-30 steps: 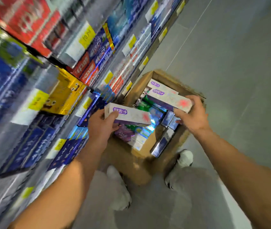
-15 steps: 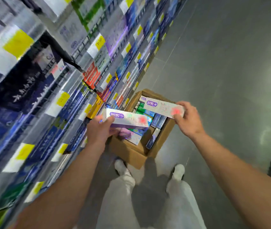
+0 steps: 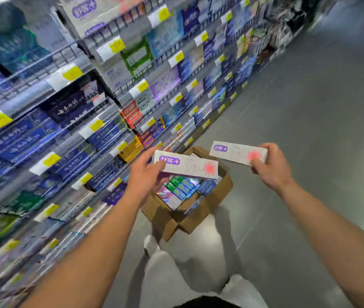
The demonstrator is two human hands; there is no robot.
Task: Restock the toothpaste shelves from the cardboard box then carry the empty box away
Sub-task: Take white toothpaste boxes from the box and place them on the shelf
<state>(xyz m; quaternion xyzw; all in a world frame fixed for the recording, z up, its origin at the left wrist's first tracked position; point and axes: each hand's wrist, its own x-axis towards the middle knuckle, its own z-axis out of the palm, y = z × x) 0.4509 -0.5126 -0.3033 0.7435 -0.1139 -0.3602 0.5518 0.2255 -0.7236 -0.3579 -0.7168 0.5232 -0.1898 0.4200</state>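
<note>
An open cardboard box (image 3: 225,187) stands on the grey floor beside the shelves, holding several green, purple and blue toothpaste cartons (image 3: 178,187). My left hand (image 3: 143,176) grips a white toothpaste carton (image 3: 187,166) with a purple logo, held above the box. Out to the right of the box, my right hand (image 3: 272,167) holds a second white carton (image 3: 236,152) of the same kind by its end. The toothpaste shelves (image 3: 65,121) fill the left side, stacked with blue, purple, red and green cartons behind yellow price tags.
The shelving runs along the left into the distance. Grey tiled aisle floor (image 3: 310,130) spreads to the right. My legs in light trousers (image 3: 187,274) and a white shoe (image 3: 149,243) stand just behind the box.
Both hands have risen from the box with their cartons, and the right one has swung out to the right. The view has tilted up, showing higher shelves.
</note>
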